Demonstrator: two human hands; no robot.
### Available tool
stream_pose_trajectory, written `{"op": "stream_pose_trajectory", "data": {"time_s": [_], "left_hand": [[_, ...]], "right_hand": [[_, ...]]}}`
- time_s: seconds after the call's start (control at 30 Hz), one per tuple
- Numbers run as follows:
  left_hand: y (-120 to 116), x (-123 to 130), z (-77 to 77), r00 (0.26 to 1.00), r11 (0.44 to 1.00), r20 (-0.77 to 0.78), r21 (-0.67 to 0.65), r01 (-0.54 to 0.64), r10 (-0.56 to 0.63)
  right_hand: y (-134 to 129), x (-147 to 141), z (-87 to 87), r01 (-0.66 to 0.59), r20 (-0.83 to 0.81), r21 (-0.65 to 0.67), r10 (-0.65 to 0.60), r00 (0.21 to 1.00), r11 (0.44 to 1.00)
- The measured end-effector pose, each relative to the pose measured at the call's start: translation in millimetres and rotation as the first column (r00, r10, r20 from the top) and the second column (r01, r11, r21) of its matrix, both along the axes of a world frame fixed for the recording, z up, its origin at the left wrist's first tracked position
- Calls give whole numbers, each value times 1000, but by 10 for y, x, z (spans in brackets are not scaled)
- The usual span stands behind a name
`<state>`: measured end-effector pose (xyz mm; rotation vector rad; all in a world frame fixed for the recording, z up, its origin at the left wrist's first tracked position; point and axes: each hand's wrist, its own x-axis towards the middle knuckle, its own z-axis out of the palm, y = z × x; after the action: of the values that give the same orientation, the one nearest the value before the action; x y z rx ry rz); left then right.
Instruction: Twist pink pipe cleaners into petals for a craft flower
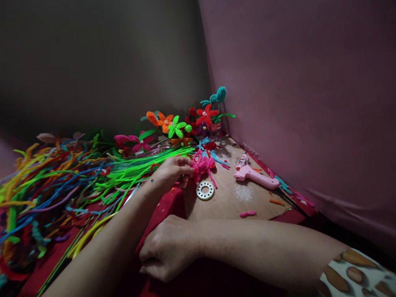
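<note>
My left hand (178, 170) reaches out over the red cloth, its fingers pinched at the left edge of a tangle of pink pipe cleaners (203, 163). My right hand (171, 247) is closed near the front edge, with its fingers curled under; anything inside them is hidden. Just below the pink tangle lies a round silver ring with holes (205, 190). A pink glue gun (258, 175) rests on the brown board (213, 210), to the right of both hands.
Loose pipe cleaners in many colours (55, 185) cover the left side, with a bright green bundle (142, 169) beside my left hand. Several pipe-cleaner flowers (176, 127) stand at the back. A pink wall or sheet (303, 103) rises on the right.
</note>
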<state>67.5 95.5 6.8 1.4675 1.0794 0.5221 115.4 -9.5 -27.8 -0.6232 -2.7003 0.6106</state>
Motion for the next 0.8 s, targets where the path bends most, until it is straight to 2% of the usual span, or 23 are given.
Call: {"op": "stream_pose_trajectory", "data": {"time_s": [0.23, 0.37, 0.43, 0.5, 0.57, 0.67, 0.73, 0.8], "left_hand": [[-2, -8, -13, 1000, 1000, 6, -3, -3, 3], [-32, 27, -28, 999, 999, -42, 48, 1, 1], [-61, 13, 24, 995, 994, -98, 107, -8, 19], [-103, -58, 130, 986, 979, -139, 197, -61, 89], [-157, -202, 263, 976, 949, -136, 290, -123, 168], [-248, -533, 417, 964, 921, -150, 358, -153, 219], [-302, -806, 445, 943, 912, -199, 367, -182, 268], [-339, -1112, 415, 915, 903, -244, 369, -220, 322]], "right_hand": [[8, -9, -9, 1, 5, -2, -1, 1000, 1000], [11, -22, -52, 12, -37, 15, -12, 999, 1000], [13, -25, -84, 22, -66, 12, -21, 998, 1000], [14, -24, -115, 39, -92, 0, -39, 995, 999], [12, -26, -133, 56, -135, -6, -56, 989, 998], [-6, -44, -100, 48, -209, -12, -50, 977, 999], [-28, -74, -35, 32, -234, -28, -38, 972, 999], [-44, -119, 36, 78, -257, -43, -87, 963, 996]]}}
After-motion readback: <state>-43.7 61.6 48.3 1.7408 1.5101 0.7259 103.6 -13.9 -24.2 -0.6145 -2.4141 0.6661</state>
